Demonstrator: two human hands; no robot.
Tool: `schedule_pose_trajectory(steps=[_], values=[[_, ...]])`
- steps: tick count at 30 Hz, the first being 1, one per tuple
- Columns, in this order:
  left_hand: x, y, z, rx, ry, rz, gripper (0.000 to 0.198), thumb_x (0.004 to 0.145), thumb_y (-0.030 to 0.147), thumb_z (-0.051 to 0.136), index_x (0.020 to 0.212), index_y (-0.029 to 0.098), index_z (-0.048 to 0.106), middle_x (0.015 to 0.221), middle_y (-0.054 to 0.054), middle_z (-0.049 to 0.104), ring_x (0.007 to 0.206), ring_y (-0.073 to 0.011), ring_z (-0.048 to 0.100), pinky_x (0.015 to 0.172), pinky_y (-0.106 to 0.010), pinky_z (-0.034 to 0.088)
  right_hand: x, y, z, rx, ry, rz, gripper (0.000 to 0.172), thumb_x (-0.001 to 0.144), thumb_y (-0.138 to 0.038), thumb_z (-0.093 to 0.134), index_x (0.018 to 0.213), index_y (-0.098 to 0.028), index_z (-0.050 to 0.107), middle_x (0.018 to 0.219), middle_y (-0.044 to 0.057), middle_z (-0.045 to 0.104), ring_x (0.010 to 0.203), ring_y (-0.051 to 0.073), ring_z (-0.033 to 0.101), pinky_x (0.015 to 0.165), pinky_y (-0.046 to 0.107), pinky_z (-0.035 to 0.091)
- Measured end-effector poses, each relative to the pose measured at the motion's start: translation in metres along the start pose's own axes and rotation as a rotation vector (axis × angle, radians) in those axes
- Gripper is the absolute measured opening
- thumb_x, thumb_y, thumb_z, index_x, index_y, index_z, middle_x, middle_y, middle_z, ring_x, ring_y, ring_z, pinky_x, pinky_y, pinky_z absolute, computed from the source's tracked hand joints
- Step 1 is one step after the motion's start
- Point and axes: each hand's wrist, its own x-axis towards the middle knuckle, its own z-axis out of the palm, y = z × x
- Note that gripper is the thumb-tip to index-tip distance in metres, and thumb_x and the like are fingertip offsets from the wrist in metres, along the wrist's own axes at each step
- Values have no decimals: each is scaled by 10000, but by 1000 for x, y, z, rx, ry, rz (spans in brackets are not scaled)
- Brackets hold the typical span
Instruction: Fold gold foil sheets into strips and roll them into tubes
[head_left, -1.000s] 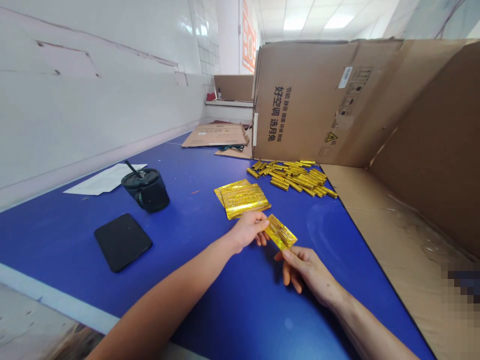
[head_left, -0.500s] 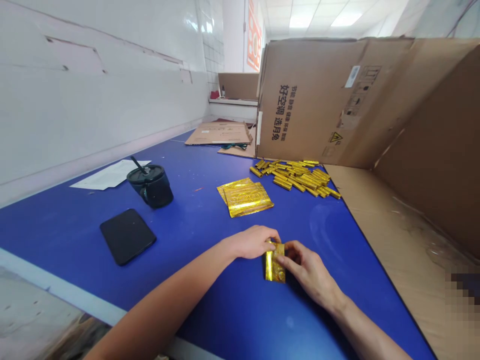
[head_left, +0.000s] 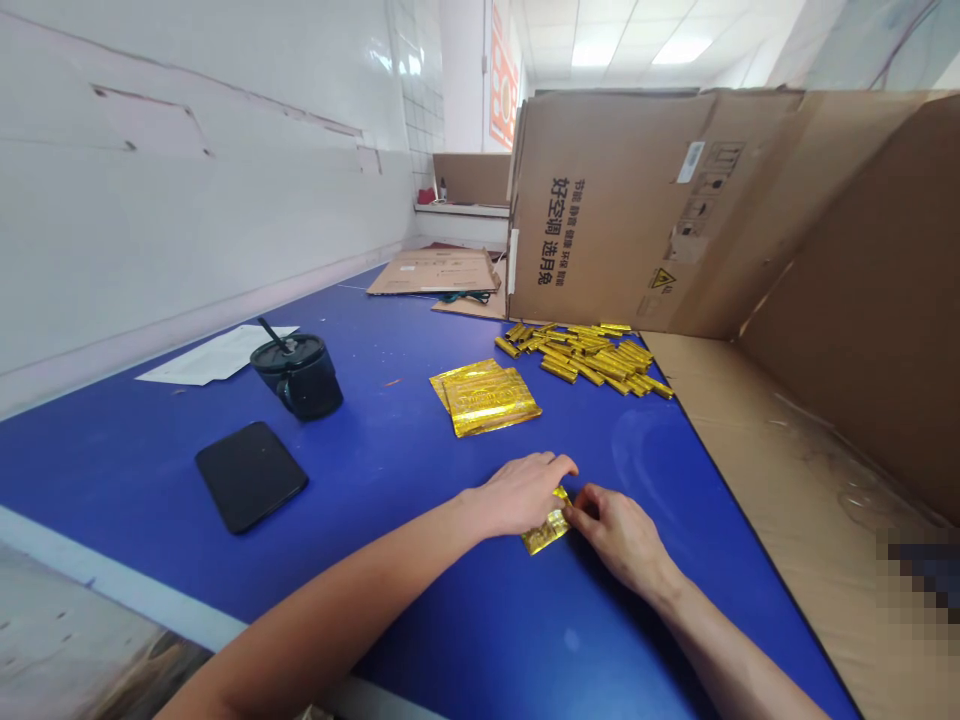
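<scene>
My left hand point(head_left: 528, 492) is closed on the upper part of a shiny gold foil sheet point(head_left: 546, 535), covering much of it. Its right edge is pinched between the thumb and fingers of my right hand point(head_left: 616, 532). The sheet sits tilted just over the blue table, and whether it is folded I cannot tell. Beyond my hands lie a few flat gold foil sheets point(head_left: 491, 402), overlapping and embossed. Farther back to the right is a loose heap of narrow rolled gold foil pieces point(head_left: 592, 355).
A dark lidded mug point(head_left: 304, 375) with a handle stands at the left, behind a black phone-like slab point(head_left: 252, 476). White paper point(head_left: 214, 357) lies by the wall. A large cardboard box point(head_left: 615, 210) borders the blue table point(head_left: 420, 620) at the back right; flat cardboard point(head_left: 431, 271) lies behind.
My left hand has shifted right and its fingers now reach farther over the foil sheet. The sheet has turned from upright to slanted, and less of it shows.
</scene>
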Motion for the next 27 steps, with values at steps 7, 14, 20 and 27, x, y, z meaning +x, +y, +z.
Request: schedule_pose_trajectory(steps=[7,14,20,27], values=[[-4,3,11,278,31,21,58,801,221,453,811,171,481,791,-26,512,737,-168,514,621,-260,420,-2,0,0,-140,26,12,182,774,-320,439,639,-218,506,606,-5,601,584,152,549,479,225,276],[-25,0,6,233,57,129,74,803,161,435,768,164,500,770,-18,517,742,-150,485,652,-240,407,-5,-1,1,-175,59,-49,69,776,-266,443,737,-221,477,637,-13,591,572,149,550,474,229,283],[-32,3,7,203,83,121,142,813,273,468,810,143,524,793,-31,537,764,-159,477,698,-261,401,-8,-3,1,-43,105,-269,110,797,-206,396,821,-219,503,754,-1,583,631,125,539,570,223,365],[-33,2,7,175,77,147,187,839,284,427,810,143,546,802,-38,551,781,-150,484,734,-259,392,-7,2,-4,-30,-17,-366,146,800,-243,425,782,-222,568,749,-2,563,671,124,534,595,213,373]])
